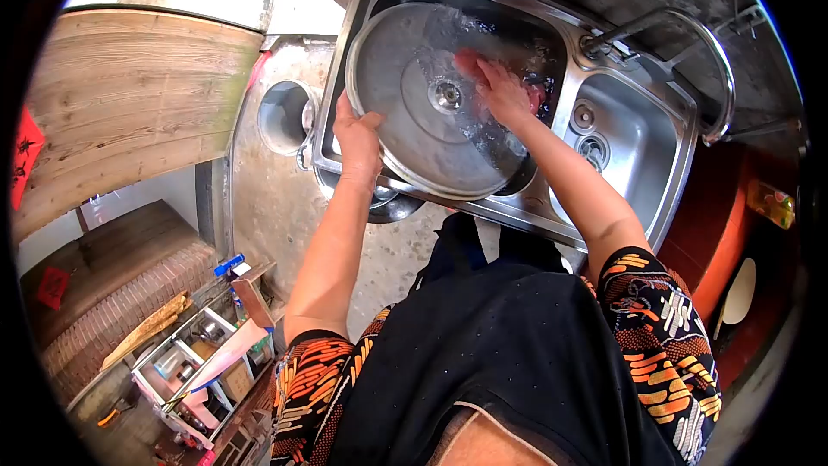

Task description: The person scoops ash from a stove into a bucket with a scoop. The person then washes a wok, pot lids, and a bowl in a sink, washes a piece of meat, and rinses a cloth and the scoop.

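A large round metal lid [401, 134] stands tilted in the left basin of the steel sink [565, 108], partly in the water. My left hand [355, 134] grips its left rim, with the thumb over the edge. Over the right part of the lid, my right hand [504, 91] is in the splashing water, pressed on what looks like a wet red cloth [536, 100]. Water and motion blur part of the cloth and fingertips. A metal fitting [447, 97] sits at the lid's middle.
A curved metal faucet [720, 60] rises behind the smaller right basin [642, 134], which has a drain. Left of the sink stands a metal bucket [285, 116]. A wooden panel [138, 95] and a crate of utensils [207, 367] are further left. A yellow-labelled bottle [770, 203] lies at right.
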The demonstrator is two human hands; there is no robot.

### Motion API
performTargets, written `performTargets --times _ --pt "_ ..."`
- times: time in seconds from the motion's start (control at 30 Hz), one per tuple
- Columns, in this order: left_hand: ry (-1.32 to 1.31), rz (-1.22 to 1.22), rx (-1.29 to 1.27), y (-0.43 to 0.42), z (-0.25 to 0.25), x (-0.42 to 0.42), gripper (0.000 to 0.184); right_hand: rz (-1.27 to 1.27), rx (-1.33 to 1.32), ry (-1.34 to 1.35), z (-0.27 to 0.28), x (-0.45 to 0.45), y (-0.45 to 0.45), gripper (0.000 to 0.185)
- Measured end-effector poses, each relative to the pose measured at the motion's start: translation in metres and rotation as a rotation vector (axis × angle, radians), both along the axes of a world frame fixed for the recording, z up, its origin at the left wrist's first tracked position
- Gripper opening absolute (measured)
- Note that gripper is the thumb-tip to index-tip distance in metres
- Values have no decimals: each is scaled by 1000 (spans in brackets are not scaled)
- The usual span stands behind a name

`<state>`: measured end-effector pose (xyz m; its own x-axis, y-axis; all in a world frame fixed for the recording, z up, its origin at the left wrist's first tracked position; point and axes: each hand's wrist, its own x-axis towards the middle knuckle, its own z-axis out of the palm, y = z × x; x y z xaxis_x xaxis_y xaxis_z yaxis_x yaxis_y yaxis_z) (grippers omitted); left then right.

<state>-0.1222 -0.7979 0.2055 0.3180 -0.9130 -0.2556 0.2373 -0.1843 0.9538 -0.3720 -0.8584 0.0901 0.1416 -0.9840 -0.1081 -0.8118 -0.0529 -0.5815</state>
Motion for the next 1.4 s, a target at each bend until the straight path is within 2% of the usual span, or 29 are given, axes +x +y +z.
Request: performTargets --times 0.1,0.2,0.27,0.33,0.4,0.5,0.6,0.63,0.7,0.77,0.8,0.83,0.9,0.93,1.03,1.07,1.1,1.17,1.2,1.3,1.37,1.4 --pt "28 49 85 -3 -14 7 65 -118 77 229 -31 23 -25 56" --pt "81 69 161 -1 -37 23 60 -185 -44 384 -77 40 -55 56" --pt "164 62 211 2 -39 26 58 -201 -39 388 -80 60 -75 55" --pt "201 53 231 3 -37 24 52 -200 51 276 -63 82 -88 56" --pt "225 75 241 1 -33 21 51 -178 232 47 -26 102 -98 61" --pt "212 97 199 1 -41 18 44 -244 74 -34 -11 144 -95 70" --pt "204 97 174 -1 -41 16 40 -132 169 28 28 168 -86 75" --pt "218 118 162 -2 -40 15 40 -135 130 -31 29 177 -81 73" --pt "245 156 137 -5 -38 11 45 -141 51 -150 28 193 -68 70" --pt "308 181 194 -6 -30 8 55 -24 99 -189 43 198 -49 75" --pt "340 193 223 -6 -24 6 61 33 107 -272 59 197 -34 71" --pt "395 175 173 -6 -17 2 70 68 23 -221 61 201 -20 65" --pt "460 198 55 -6 -28 3 74 210 18 -305 75 187 10 60" --pt "369 256 30 -6 -27 0 79 252 -23 -350 76 179 26 59" --pt "588 207 227 -4 -38 17 84 359 -101 -481 79 140 70 55" --pt "492 104 92 -5 -37 15 88 413 -91 -472 79 121 81 56" --pt "602 137 102 -7 -30 11 88 468 -81 -464 79 101 91 58" --pt "608 125 60 -7 -21 2 87 564 19 -397 79 58 106 60" --pt "629 143 61 -6 -16 -2 83 614 69 -363 79 40 111 61" --pt "690 185 48 -2 -9 -16 72 506 54 21 105 -3 117 63" --pt "728 192 17 -3 -14 -25 63 523 -116 -149 136 -14 112 67" --pt "690 246 80 -2 9 -42 52 532 -198 -236 147 -16 113 69"
